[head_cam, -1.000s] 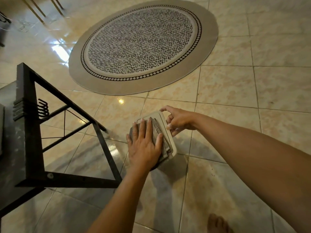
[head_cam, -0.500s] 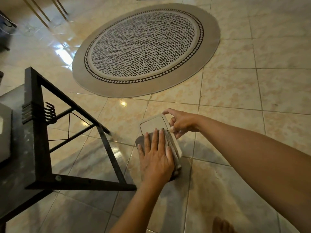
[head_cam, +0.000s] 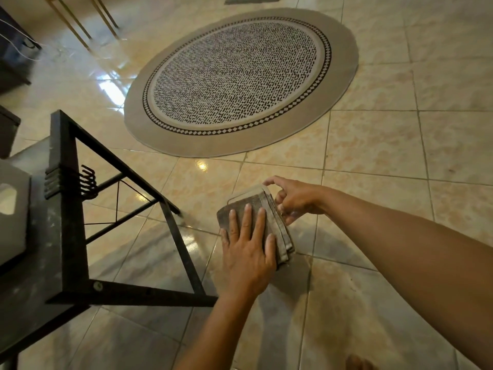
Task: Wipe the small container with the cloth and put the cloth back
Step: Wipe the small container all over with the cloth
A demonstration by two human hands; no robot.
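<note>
Two hands in play, one small container, one cloth. The left hand [head_cam: 246, 252] lies flat with fingers spread, palm pressed down on the grey cloth [head_cam: 241, 209], which drapes over most of the small container [head_cam: 246, 193]. Only the container's pale far corner peeks out beyond the cloth, up towards twelve o'clock of the left hand. The right hand [head_cam: 296, 200] comes in from three o'clock and pinches the container's far right edge, index finger hooked over the top corner, the other fingers curled against the side.

The container is held in mid-air above the tiled floor [head_cam: 386, 145], in the lower middle of the view. Its long axis runs from about eleven o'clock down to five o'clock, broad face turned up at the camera, and it tilts a little. The cloth's folded hems stack along the right edge, showing as layered strips.

One black metal frame [head_cam: 69, 209] stands at nine o'clock, with one set of hooks on its upright. One round patterned rug [head_cam: 240, 78] lies at twelve o'clock, well apart from the hands. One bare foot [head_cam: 357, 363] shows at the bottom edge, at five o'clock.
</note>
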